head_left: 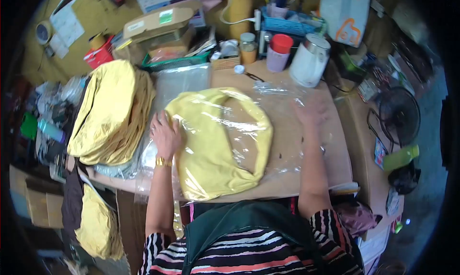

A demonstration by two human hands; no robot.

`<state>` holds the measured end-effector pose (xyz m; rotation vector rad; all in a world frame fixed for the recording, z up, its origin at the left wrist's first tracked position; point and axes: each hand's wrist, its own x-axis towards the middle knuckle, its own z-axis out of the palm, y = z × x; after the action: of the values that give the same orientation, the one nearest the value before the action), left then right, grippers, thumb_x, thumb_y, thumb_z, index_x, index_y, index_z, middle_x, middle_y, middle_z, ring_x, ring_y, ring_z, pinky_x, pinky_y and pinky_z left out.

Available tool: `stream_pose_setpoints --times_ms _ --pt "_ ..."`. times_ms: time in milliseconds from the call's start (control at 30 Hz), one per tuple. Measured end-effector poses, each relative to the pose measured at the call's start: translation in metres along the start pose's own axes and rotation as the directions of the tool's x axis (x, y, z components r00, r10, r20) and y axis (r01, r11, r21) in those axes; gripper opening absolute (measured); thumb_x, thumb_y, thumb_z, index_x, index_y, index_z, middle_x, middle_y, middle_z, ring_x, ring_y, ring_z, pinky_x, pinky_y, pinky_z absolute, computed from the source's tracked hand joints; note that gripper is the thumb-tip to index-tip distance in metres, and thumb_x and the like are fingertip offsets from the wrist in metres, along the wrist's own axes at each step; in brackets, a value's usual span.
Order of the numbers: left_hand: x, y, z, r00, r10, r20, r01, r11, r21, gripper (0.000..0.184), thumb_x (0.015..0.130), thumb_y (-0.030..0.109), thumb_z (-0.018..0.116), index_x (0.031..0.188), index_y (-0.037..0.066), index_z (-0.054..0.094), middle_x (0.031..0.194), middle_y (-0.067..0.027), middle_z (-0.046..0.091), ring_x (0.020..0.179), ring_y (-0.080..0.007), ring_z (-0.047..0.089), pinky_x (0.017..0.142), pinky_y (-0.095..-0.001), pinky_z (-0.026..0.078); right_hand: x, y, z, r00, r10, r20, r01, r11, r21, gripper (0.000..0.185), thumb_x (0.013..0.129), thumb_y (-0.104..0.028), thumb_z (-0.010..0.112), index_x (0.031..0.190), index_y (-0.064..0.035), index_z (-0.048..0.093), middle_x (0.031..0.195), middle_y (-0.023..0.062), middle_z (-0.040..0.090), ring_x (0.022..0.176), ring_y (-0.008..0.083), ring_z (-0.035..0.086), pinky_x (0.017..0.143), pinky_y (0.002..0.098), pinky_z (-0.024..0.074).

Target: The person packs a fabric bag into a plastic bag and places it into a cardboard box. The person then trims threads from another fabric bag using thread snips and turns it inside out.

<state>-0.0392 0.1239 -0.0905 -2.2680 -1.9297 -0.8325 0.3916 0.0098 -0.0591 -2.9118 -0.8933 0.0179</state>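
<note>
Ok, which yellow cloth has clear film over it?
The flat cloth by the left hand. Shiny film covers it; the stack to its left and the lower-left cloth show none.

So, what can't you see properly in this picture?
All in the head view:
- Right hand: blurred, so its exact finger positions are unclear.
- Yellow piece: shine on the clear plastic hides bits.
- Yellow stack: upper layers cover lower ones, so I can't count them.
- Pale paper: any writing is too small.
</note>
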Motion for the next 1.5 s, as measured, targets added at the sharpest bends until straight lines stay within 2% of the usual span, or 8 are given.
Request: stream_pose_setpoints --times_ms 333,500,700,933,1000,1100,1167,1500 --pt "-0.046 0.027 -0.082 0.991 0.133 -0.023 -0.132 0.926 -0.354 0.051 0.082 0.022 0.071 0.121 -0.001 0.049 0.11 -0.0228 0.049 0.102 -0.0385 0.052 0.089 -0.0432 0.043 0.01 0.055 -0.014 0.945 -0.322 0.064 0.281 0.895 0.346 0.044 0.091 -0.033 0.056 0.124 -0.0036 0.052 0.095 0.014 0.058 0.085 0.0273 0.059 0.07 0.0392 0.0482" --pt "-0.052 0.036 -0.044 0.965 -0.004 0.263 0.213 0.598 -0.773 0.057 0.09 0.026 0.066 0.133 -0.002 0.041 0.126 -0.0181 0.047 0.115 -0.0301 0.049 0.095 -0.0394 0.043 0.051 -0.019 -0.176 0.615 -0.784 -0.091 0.097 -0.039 0.994 0.024 0.094 -0.024 0.053 0.108 -0.0057 0.058 0.08 0.0044 0.063 0.065 0.0138 0.061 0.05 0.0281 0.0468" --pt "-0.076 0.101 -0.007 0.798 -0.048 0.601 0.566 -0.282 -0.774 0.055 0.098 0.036 0.054 0.139 0.003 0.038 0.134 -0.0124 0.047 0.121 -0.02 0.048 0.096 -0.0359 0.046 0.076 -0.123 -0.25 0.748 -0.572 -0.335 0.414 0.009 0.91 0.025 0.092 -0.024 0.056 0.108 -0.0039 0.058 0.085 0.0074 0.064 0.073 0.0167 0.061 0.061 0.0308 0.0474" --pt "-0.069 0.035 -0.031 0.675 0.402 0.619 0.698 -0.619 -0.359 0.052 0.096 0.037 0.055 0.137 0.006 0.047 0.14 -0.0138 0.048 0.127 -0.0215 0.047 0.103 -0.0336 0.043 0.091 -0.034 -0.296 0.667 -0.324 -0.671 0.745 0.261 0.614 0.028 0.09 -0.024 0.059 0.106 -0.0018 0.057 0.092 0.011 0.064 0.084 0.0201 0.062 0.074 0.034 0.0481" --pt "-0.039 -0.007 -0.071 0.986 -0.04 0.161 0.163 0.437 -0.885 0.062 0.089 0.029 0.065 0.138 -0.002 0.043 0.138 -0.0179 0.05 0.119 -0.0247 0.055 0.1 -0.0344 0.045 0.084 0.01 -0.279 0.657 -0.348 -0.669 0.736 0.491 0.467 0.028 0.089 -0.024 0.059 0.106 -0.0012 0.057 0.093 0.012 0.064 0.086 0.021 0.062 0.077 0.0349 0.0483" --pt "-0.032 -0.028 -0.121 0.981 -0.029 0.193 0.18 0.519 -0.836 0.062 0.087 0.025 0.068 0.136 -0.003 0.043 0.136 -0.0226 0.05 0.125 -0.0273 0.049 0.103 -0.0362 0.041 0.006 0.033 -0.176 0.805 -0.49 -0.334 0.568 0.799 0.199 0.029 0.088 -0.024 0.06 0.105 -0.0008 0.058 0.095 0.0137 0.063 0.088 0.0233 0.062 0.08 0.0372 0.0479" --pt "-0.026 -0.023 -0.139 0.837 -0.166 0.522 0.127 0.986 0.11 0.055 0.086 0.018 0.065 0.134 0.0 0.045 0.133 -0.0187 0.052 0.122 -0.0329 0.051 0.102 -0.038 0.043 0.012 0.077 -0.025 0.696 -0.675 -0.245 0.707 0.583 0.401 0.039 0.089 -0.024 0.061 0.119 -0.0024 0.052 0.097 0.0163 0.062 0.093 0.0269 0.06 0.081 0.0382 0.0464" --pt "0.023 0.032 0.029 0.952 0.2 0.232 -0.241 0.956 0.164 0.073 0.093 0.06 0.035 0.149 0.013 0.029 0.157 -0.0128 0.02 0.145 -0.0328 0.015 0.112 -0.0633 0.011 -0.043 0.068 0.053 0.934 -0.355 -0.035 0.331 0.824 0.461 0.051 0.089 -0.024 0.06 0.13 -0.0022 0.041 0.106 0.0207 0.063 0.097 0.0415 0.061 0.084 0.0439 0.0462"
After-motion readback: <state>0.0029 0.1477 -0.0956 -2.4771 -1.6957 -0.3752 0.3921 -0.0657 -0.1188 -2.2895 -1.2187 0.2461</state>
